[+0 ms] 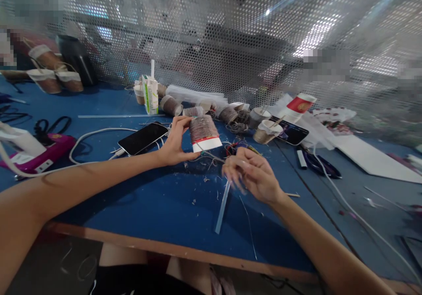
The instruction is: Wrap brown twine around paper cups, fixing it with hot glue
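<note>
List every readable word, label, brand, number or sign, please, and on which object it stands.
Nothing reads clearly.
Carton: green print, too blurred.
Red-and-white cup: emblem, no legible letters.
Phone at right: screen too blurred.
Cord-wrapped cup in the left hand: no readable lettering.

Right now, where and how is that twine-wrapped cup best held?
The twine-wrapped cup is probably best gripped at its two ends, from the left, as the left hand does: twine circles its side and a strand stretches toward the right hand, so this should leave the winding clear.
</note>
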The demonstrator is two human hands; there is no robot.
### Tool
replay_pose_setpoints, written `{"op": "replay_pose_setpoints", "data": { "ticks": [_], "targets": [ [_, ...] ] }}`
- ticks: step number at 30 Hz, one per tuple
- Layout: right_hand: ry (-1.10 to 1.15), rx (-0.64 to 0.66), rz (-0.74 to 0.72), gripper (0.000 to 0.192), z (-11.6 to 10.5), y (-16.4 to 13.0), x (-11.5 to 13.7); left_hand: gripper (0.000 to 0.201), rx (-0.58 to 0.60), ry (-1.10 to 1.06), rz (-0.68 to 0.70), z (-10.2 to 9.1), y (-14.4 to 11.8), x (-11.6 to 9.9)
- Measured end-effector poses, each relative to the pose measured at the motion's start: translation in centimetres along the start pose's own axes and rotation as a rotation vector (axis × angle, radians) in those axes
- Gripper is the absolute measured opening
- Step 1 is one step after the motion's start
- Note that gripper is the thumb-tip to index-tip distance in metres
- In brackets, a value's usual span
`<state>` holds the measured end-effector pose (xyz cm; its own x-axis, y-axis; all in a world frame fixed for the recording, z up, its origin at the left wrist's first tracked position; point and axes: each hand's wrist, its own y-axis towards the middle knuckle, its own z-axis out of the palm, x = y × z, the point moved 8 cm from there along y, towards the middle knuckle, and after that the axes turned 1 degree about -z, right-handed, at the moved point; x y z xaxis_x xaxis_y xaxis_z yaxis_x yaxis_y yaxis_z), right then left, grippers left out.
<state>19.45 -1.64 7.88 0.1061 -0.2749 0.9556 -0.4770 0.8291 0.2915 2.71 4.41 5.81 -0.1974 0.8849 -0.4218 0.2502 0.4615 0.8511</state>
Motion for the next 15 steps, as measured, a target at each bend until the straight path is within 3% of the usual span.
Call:
{"op": "replay_pose_setpoints", "data": {
  "ticks": [6,11,15],
  "targets": [
    [0.076,-0.267,-0.075,0.04,-3.2,0.3,2.0,0.08,0.145,-0.118,0.014,0.8,0.0,-0.6],
    [0.064,-0.311,-0.079,0.036,-4.2,0.4,1.4,0.073,0.231,-0.239,0.008,1.2,-0.3,-0.8],
    [-0.031,-0.276,-0.035,0.036,-4.4,0.1,0.1,0.07,0.194,-0.271,0.021,1.0,-0.2,-0.8]
  ]
}}
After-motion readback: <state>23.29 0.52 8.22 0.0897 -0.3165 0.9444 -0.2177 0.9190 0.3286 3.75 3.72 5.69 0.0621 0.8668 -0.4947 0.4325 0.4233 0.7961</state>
